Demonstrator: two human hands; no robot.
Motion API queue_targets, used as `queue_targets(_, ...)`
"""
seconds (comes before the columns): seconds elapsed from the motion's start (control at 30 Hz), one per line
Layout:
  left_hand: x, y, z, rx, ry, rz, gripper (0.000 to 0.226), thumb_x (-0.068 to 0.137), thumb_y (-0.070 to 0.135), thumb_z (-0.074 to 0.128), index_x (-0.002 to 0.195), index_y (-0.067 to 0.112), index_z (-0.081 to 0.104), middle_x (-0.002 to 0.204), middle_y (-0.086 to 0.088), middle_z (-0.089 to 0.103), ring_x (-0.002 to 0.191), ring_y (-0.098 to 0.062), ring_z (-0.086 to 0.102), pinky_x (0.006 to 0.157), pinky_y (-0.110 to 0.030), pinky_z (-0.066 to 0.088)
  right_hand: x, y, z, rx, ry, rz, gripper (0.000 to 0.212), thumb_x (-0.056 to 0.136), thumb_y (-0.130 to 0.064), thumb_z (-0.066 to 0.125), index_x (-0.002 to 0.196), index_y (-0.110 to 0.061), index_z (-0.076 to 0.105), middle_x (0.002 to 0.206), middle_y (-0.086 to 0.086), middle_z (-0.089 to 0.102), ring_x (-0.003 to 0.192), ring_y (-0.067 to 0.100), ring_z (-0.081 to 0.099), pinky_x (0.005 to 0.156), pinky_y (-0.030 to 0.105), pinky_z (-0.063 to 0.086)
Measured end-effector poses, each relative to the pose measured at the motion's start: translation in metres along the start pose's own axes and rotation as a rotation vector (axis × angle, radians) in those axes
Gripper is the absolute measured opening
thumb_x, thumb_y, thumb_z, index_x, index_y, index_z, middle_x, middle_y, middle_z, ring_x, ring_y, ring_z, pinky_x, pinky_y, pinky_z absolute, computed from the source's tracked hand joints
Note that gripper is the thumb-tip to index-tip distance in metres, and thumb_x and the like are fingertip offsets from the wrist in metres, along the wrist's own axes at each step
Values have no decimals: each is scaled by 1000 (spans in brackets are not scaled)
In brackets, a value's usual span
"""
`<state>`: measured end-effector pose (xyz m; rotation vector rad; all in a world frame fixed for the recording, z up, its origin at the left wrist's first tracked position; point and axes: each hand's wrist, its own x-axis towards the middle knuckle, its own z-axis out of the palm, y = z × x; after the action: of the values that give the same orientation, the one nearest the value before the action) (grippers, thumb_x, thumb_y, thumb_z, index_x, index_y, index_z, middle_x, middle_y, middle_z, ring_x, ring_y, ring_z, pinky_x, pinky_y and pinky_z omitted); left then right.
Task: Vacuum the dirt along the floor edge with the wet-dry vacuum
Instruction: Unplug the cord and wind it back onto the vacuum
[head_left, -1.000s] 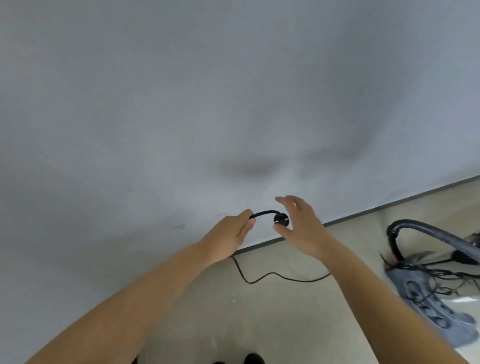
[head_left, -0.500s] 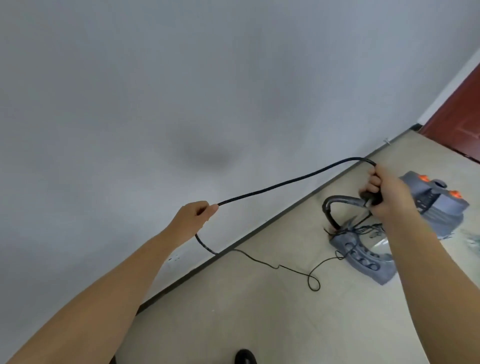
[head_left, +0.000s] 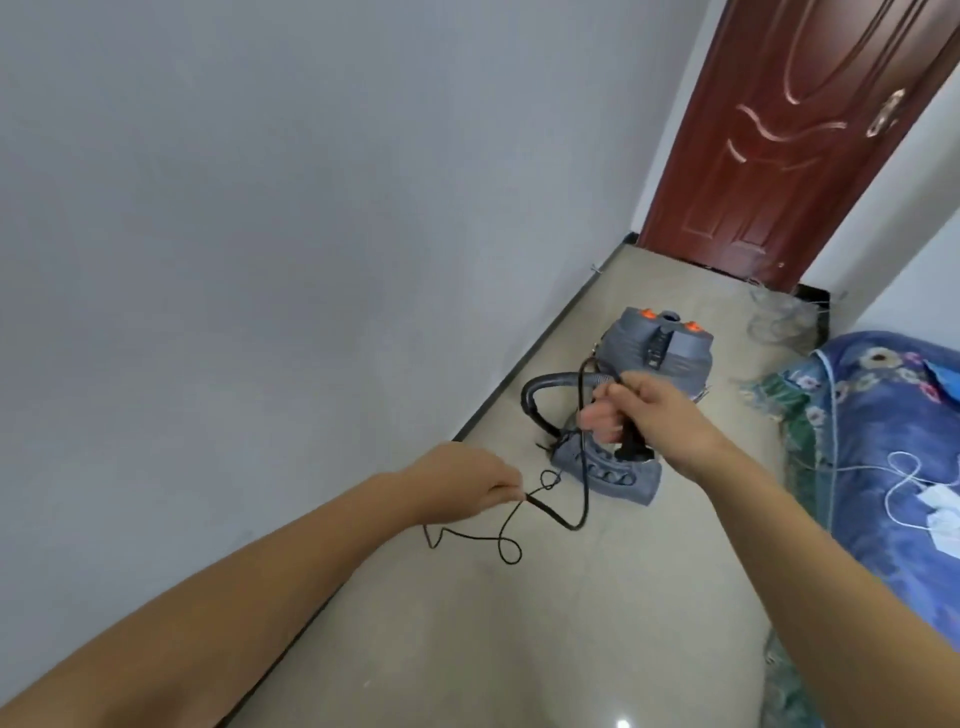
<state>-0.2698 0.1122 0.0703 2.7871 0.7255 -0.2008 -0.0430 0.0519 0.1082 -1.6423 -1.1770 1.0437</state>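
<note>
The right hand (head_left: 654, 415) is clenched round the cord's (head_left: 582, 467) plug end; the left hand (head_left: 467, 486) pinches it at eight o'clock. The vacuum (head_left: 660, 353) sits at twelve by the wall. I'd feed slack gently, avoiding kinks.

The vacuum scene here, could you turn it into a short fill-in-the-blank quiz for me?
1. The left hand pinches a thin black ____.
2. The vacuum is grey with ____ buttons on top.
3. The door at the far end of the floor is dark ____.
4. The right hand grips a black handle in front of the ____.

Missing words: cord; orange; red; vacuum
</note>
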Motion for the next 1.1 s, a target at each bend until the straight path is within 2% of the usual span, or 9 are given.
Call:
queue_targets(0.1, 33, 33, -32, -44, 162, 56, 33, 102, 39, 35, 95, 18, 59, 81, 11, 48, 76, -9, 43, 70, -28, 37, -20, -8, 9, -330, -262, 17, 25, 103, -9, 36, 86, -9, 54, 78, 4, 68, 62, 2, 67, 58, 20, 53)
queue_targets(0.3, 87, 61, -49, -141, 424, 30, 49, 90, 55, 50, 73, 11, 58, 63, 1, 55, 61, -15, 49, 58, -31, 39, -41, -4, -48, -33, -245, 51, 39, 104, -28, 37, 76, -17, 62, 53, -4, 29, 43, 9, 26, 41, 19, 25)
queue_targets(0.4, 114, 76, -48, -535, 475, 44, 40, 91, 40, 59, 57, 21, 51, 52, 7, 43, 49, -7, 39, 52, -23, 30, -47, -5, -110, 65, -267, 31, 33, 101, -26, 42, 74, -11, 53, 48, -8, 25, 39, 6, 21, 39, 17, 19)
queue_targets(0.53, 145, 83, -38, -826, 499, -72, 45, 96, 36, 52, 59, 19, 32, 57, 2, 28, 55, -13, 33, 60, -29, 31, -57, 17, -218, 471, -45, -66, 36, 93, -28, 44, 60, -19, 55, 51, -7, 14, 33, 3, 20, 37, 16, 19)
queue_targets(0.63, 156, 71, -11, -824, 475, -224, 46, 95, 38, 53, 60, 20, 30, 55, 7, 27, 54, -12, 33, 60, -28, 31, -66, 49, -303, 950, -158, -169, 49, 105, -28, 23, 80, -9, 60, 59, -1, 30, 47, 11, 31, 50, 25, 31)
queue_targets(0.73, 154, 51, 31, -829, 448, -396, 43, 97, 37, 50, 61, 15, 38, 58, -2, 34, 57, -15, 37, 61, -29, 33, -68, 82, -373, 1328, 195, -101, 44, 105, -31, 29, 76, -9, 53, 47, -3, 36, 39, 9, 34, 45, 20, 38)
queue_targets(0.83, 160, 64, 46, -631, 303, -399, 38, 98, 37, 45, 66, 17, 54, 57, 1, 43, 57, -16, 43, 62, -28, 36, -63, 86, -373, 1101, 563, -56, 29, 96, -28, 39, 69, -21, 33, 36, -10, 27, 31, 3, 17, 33, 14, 26)
queue_targets(1.0, 197, 177, -2, -16, -166, 85, 36, 100, 43, 41, 86, 19, 64, 78, 5, 60, 77, -16, 55, 73, -29, 42, -26, 71, -298, 401, 506, 70, 33, 105, -22, 34, 73, -20, 39, 46, -7, 47, 33, 5, 44, 35, 17, 35)
queue_targets(1.1, 218, 222, -37, 106, 50, 204, 35, 99, 42, 42, 87, 17, 63, 84, -2, 64, 79, -20, 56, 68, -31, 41, -31, 61, -251, -88, 178, 33, 25, 105, -23, 33, 87, -15, 48, 68, 1, 65, 57, 9, 65, 57, 24, 53)
